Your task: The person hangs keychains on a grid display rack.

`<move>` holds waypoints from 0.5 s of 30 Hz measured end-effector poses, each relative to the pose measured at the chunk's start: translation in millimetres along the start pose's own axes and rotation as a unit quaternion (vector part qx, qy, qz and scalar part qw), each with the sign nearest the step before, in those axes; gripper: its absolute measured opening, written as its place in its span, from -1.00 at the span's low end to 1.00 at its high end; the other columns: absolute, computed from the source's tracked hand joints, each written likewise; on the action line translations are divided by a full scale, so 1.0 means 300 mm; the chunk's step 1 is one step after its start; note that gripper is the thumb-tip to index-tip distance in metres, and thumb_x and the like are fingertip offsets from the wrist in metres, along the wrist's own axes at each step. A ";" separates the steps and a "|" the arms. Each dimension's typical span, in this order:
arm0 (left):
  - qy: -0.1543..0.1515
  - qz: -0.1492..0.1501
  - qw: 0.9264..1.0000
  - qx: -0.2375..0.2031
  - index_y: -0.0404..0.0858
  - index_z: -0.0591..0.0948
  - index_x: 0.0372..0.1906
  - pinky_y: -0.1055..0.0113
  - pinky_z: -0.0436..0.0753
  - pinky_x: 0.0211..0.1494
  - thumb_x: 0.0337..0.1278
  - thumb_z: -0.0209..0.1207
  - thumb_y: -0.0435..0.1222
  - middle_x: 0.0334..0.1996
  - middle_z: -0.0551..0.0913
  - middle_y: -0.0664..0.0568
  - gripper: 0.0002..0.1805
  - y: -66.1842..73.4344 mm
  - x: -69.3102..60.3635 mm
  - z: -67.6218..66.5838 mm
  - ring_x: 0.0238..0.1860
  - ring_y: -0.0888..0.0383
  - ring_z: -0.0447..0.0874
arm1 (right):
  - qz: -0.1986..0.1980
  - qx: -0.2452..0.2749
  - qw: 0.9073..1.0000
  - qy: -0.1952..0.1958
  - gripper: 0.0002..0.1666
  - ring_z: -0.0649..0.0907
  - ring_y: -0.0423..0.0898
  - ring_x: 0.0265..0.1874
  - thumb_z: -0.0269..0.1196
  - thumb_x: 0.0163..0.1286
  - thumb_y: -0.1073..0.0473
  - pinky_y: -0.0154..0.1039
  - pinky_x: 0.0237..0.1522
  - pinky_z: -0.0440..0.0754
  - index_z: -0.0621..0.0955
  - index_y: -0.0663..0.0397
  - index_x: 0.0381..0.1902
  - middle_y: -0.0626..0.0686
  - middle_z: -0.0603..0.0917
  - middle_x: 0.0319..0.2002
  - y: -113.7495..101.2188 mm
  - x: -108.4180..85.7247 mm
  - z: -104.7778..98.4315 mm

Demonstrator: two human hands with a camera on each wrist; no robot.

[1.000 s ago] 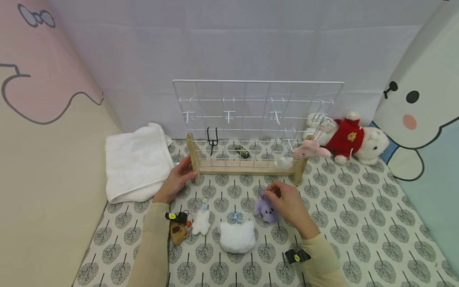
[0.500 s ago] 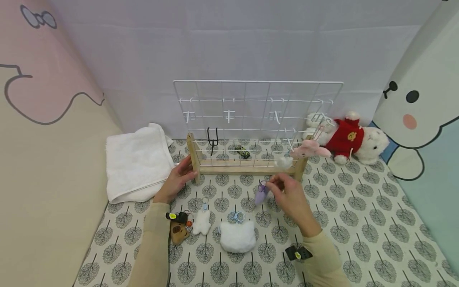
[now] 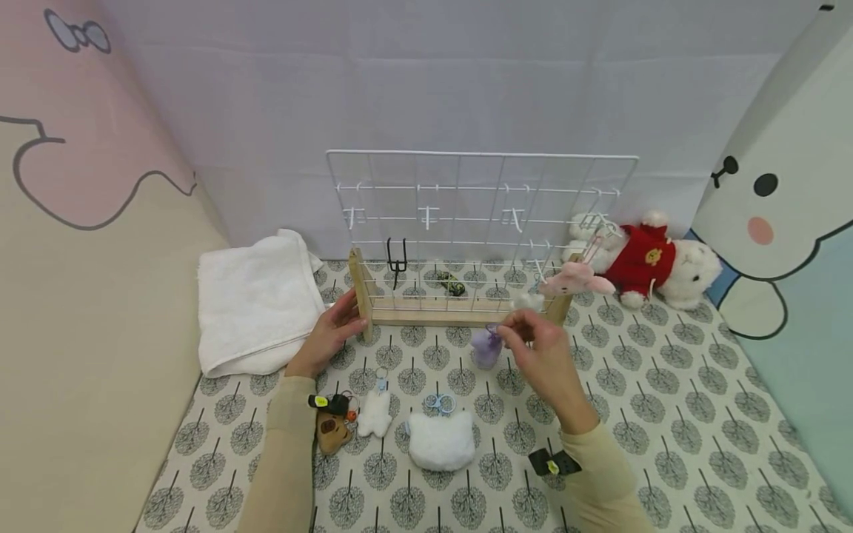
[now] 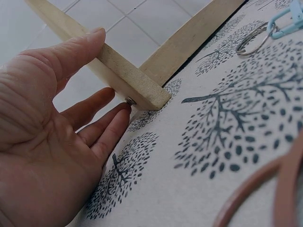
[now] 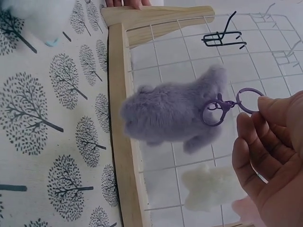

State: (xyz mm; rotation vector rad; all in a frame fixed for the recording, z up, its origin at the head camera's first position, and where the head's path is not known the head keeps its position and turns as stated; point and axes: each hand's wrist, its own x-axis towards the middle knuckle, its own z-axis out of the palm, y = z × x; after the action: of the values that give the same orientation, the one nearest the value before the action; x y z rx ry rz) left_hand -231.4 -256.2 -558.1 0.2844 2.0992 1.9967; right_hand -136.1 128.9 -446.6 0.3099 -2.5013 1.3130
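Note:
My right hand (image 3: pixel 540 355) pinches the purple ring (image 5: pixel 250 100) of a fluffy purple plush keychain (image 3: pixel 486 348) between thumb and index finger. The plush (image 5: pixel 165 111) dangles by its purple clasp in front of the wire rack, apart from the table. At the rack's left end, my left hand (image 3: pixel 326 337) holds the wooden leg (image 3: pixel 362 292); in the left wrist view the thumb lies along its front edge and fingertips touch its outer side. White wire mesh (image 3: pixel 466 196) stands in a wooden base, bearing white hooks, a black hook (image 3: pixel 396 263), and hanging pink (image 3: pixel 576 279) and white (image 3: pixel 529 302) plushes.
Before the rack lie a brown plush keychain (image 3: pixel 333 433), a small white plush keychain (image 3: pixel 375 413) and a white fluffy pouch (image 3: pixel 441 442) with a blue clasp. A folded white towel (image 3: pixel 256 303) is left; a red-sweatered plush toy (image 3: pixel 656 259) lies right.
My right hand has lifted the purple plush keychain off the tablecloth and carried it forward toward the rack; the plush has turned as it hangs. My left hand stays on the leg.

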 end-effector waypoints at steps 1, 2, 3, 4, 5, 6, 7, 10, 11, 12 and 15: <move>-0.001 0.001 1.000 0.000 -0.04 0.11 0.73 0.12 0.32 0.61 0.47 0.27 -0.34 0.61 0.28 -0.20 -0.12 0.000 0.000 0.000 0.61 -0.14 0.23 | 0.002 0.002 1.000 -0.001 -0.91 0.69 -0.13 -0.44 0.43 0.36 0.38 -0.38 -0.36 0.66 0.70 0.20 -0.24 0.07 0.77 -0.38 -0.002 0.002 -0.003; -0.001 0.000 1.000 -0.001 -0.04 0.11 0.73 0.12 0.32 0.61 0.47 0.27 -0.34 0.61 0.28 -0.20 -0.12 0.001 0.000 0.001 0.61 -0.14 0.23 | 0.003 0.002 1.000 -0.002 -0.92 0.69 -0.13 -0.44 0.42 0.36 0.38 -0.38 -0.36 0.67 0.70 0.21 -0.24 0.09 0.77 -0.38 -0.004 0.004 -0.006; -0.002 0.001 1.000 0.000 -0.04 0.11 0.73 0.13 0.32 0.61 0.47 0.27 -0.34 0.61 0.28 -0.19 -0.12 0.001 0.000 0.001 0.61 -0.13 0.23 | 0.003 0.002 1.000 -0.001 -0.92 0.70 -0.12 -0.43 0.42 0.37 0.38 -0.38 -0.34 0.68 0.70 0.21 -0.23 0.09 0.77 -0.37 -0.008 0.006 -0.009; -0.002 0.001 1.000 0.000 -0.05 0.10 0.73 0.13 0.32 0.61 0.47 0.27 -0.34 0.61 0.28 -0.20 -0.12 0.001 -0.001 0.001 0.61 -0.13 0.22 | 0.005 0.001 1.000 0.001 -0.92 0.71 -0.11 -0.42 0.42 0.36 0.38 -0.37 -0.33 0.68 0.70 0.21 -0.23 0.09 0.77 -0.37 -0.011 0.007 -0.013; -0.002 0.000 1.000 -0.001 -0.04 0.10 0.73 0.12 0.32 0.61 0.47 0.27 -0.34 0.61 0.28 -0.19 -0.12 0.000 -0.001 0.001 0.61 -0.13 0.23 | 0.005 -0.002 1.000 0.002 -0.92 0.71 -0.10 -0.42 0.42 0.36 0.38 -0.37 -0.32 0.68 0.70 0.21 -0.23 0.09 0.77 -0.37 -0.014 0.009 -0.015; -0.002 0.000 1.000 0.000 -0.05 0.10 0.73 0.11 0.31 0.62 0.47 0.27 -0.34 0.61 0.28 -0.20 -0.12 0.000 -0.001 0.001 0.61 -0.14 0.22 | 0.006 -0.002 1.000 0.004 -0.92 0.71 -0.09 -0.41 0.43 0.37 0.38 -0.37 -0.31 0.69 0.70 0.21 -0.22 0.09 0.77 -0.36 -0.019 0.011 -0.018; -0.003 0.000 1.000 0.001 -0.05 0.10 0.73 0.11 0.31 0.62 0.47 0.27 -0.34 0.61 0.28 -0.20 -0.12 0.001 -0.002 0.001 0.61 -0.14 0.22 | 0.000 -0.003 1.000 0.006 -0.92 0.72 -0.08 -0.40 0.42 0.37 0.38 -0.37 -0.30 0.69 0.70 0.22 -0.22 0.08 0.77 -0.36 -0.022 0.014 -0.020; -0.002 -0.001 1.000 0.003 -0.04 0.10 0.73 0.03 0.28 0.63 0.47 0.27 -0.33 0.61 0.28 -0.20 -0.12 0.001 -0.003 0.000 0.61 -0.14 0.22 | -0.012 0.000 1.000 0.017 -0.91 0.72 -0.08 -0.40 0.42 0.36 0.41 -0.41 -0.30 0.69 0.69 0.24 -0.23 0.07 0.77 -0.36 -0.030 0.022 -0.024; -0.002 0.000 1.000 0.004 -0.05 0.10 0.73 0.00 0.26 0.64 0.47 0.27 -0.33 0.61 0.28 -0.21 -0.12 0.002 -0.004 0.000 0.61 -0.15 0.22 | -0.016 0.005 1.000 0.021 -0.91 0.72 -0.08 -0.41 0.42 0.35 0.42 -0.43 -0.30 0.68 0.69 0.25 -0.23 0.07 0.77 -0.36 -0.032 0.025 -0.024; -0.001 0.001 1.000 0.004 -0.04 0.10 0.73 -0.02 0.26 0.64 0.47 0.27 -0.33 0.61 0.28 -0.21 -0.11 0.001 -0.004 0.000 0.61 -0.16 0.22 | -0.020 0.010 0.999 0.026 -0.91 0.72 -0.08 -0.41 0.42 0.35 0.43 -0.45 -0.31 0.67 0.69 0.26 -0.23 0.08 0.77 -0.37 -0.033 0.029 -0.024; 0.000 0.002 1.000 0.005 -0.03 0.11 0.73 -0.07 0.24 0.64 0.47 0.28 -0.33 0.61 0.27 -0.21 -0.11 -0.001 -0.005 -0.001 0.61 -0.17 0.22 | -0.033 0.018 0.999 0.039 -0.92 0.71 -0.07 -0.43 0.42 0.34 0.44 -0.51 -0.32 0.64 0.69 0.30 -0.24 0.11 0.78 -0.37 -0.039 0.038 -0.025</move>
State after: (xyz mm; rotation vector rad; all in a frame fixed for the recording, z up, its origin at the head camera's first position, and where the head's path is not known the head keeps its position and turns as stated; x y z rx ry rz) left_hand -230.2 -256.9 -558.2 0.2891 2.1102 1.9903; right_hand -141.6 128.0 -429.6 0.3392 -2.3847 1.3192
